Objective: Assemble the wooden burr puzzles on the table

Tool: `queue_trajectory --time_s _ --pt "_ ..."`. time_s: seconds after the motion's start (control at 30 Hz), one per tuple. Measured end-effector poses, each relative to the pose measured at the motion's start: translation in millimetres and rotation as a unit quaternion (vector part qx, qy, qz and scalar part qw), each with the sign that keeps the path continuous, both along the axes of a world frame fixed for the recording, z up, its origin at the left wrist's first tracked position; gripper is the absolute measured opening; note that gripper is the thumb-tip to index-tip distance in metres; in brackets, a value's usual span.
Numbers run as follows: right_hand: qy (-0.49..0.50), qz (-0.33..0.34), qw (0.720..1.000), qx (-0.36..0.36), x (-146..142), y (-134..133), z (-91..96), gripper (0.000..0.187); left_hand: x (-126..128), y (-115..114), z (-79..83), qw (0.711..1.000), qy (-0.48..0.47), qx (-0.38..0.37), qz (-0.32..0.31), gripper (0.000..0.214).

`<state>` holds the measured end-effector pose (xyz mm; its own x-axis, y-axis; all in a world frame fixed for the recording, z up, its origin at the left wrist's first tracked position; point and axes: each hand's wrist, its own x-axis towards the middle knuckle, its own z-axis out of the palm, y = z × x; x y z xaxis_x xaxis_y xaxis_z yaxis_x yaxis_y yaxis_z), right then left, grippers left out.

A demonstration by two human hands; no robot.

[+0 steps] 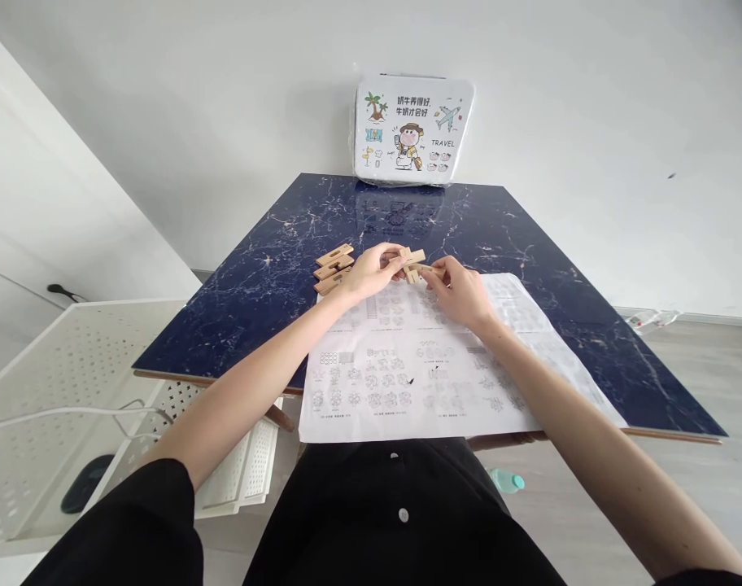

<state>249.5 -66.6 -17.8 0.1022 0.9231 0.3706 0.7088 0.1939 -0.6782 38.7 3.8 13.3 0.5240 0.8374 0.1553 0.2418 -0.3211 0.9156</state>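
Note:
Both my hands meet over the middle of a dark blue marbled table (530, 244). My left hand (374, 273) pinches a small cluster of joined wooden puzzle pieces (411, 262). My right hand (460, 289) grips the same cluster from the right, fingers closed on a piece that sticks out toward it. Three loose notched wooden pieces (333, 268) lie stacked side by side just left of my left hand. Under my hands lies a white instruction sheet (408, 374) printed with small diagrams.
A white case with a cartoon and the word TRAVEL (412, 130) leans against the wall at the table's far edge. A white perforated rack (72, 391) with a cable and a dark object stands at my left. A small bottle (505, 480) lies on the floor.

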Motion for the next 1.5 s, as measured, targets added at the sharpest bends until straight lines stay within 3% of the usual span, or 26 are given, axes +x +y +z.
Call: queue_trajectory --time_s 0.1,0.2,0.3,0.5,0.7,0.87,1.03,1.13,1.33,1.5 --pt "0.097 0.03 0.994 -0.037 -3.4 -1.8 6.0 0.038 0.1 -0.3 -0.7 0.998 0.021 0.057 0.003 0.028" --pt "0.221 0.079 0.969 -0.075 -4.7 -1.1 7.9 0.053 0.1 -2.8 -0.3 0.995 0.029 0.097 0.006 0.027" --pt "0.285 0.102 0.949 -0.083 -5.1 0.0 6.3 0.059 0.3 -6.1 1.1 0.993 0.027 0.113 0.009 0.028" --pt "0.284 0.082 0.953 -0.06 -2.8 1.0 0.7 0.054 0.9 -7.3 0.4 0.995 -0.01 0.094 0.014 0.03" --pt "0.392 0.158 0.901 -0.099 -3.1 -0.4 3.9 0.046 1.4 -4.6 1.2 0.998 -0.04 0.04 -0.012 0.028" --pt "0.42 0.195 0.879 -0.113 -5.4 -1.6 7.3 0.043 -1.6 -5.0 7.1 0.998 -0.062 0.023 -0.001 0.031" --pt "0.437 0.124 0.89 -0.05 -5.4 0.1 2.4 0.041 -3.8 -4.4 8.7 0.997 -0.078 0.008 0.002 0.032" --pt "0.467 0.109 0.877 -0.033 -6.6 0.6 2.3 0.04 -4.7 -3.1 7.1 0.998 -0.066 0.007 0.01 0.034" --pt "0.504 0.179 0.842 -0.07 -9.2 -1.3 9.6 0.038 -5.3 -1.4 4.6 0.998 -0.066 0.005 0.02 0.037" --pt "0.491 0.215 0.839 -0.096 -7.0 -3.3 13.6 0.033 -6.2 -3.8 8.9 0.998 -0.062 0.008 0.013 0.039"
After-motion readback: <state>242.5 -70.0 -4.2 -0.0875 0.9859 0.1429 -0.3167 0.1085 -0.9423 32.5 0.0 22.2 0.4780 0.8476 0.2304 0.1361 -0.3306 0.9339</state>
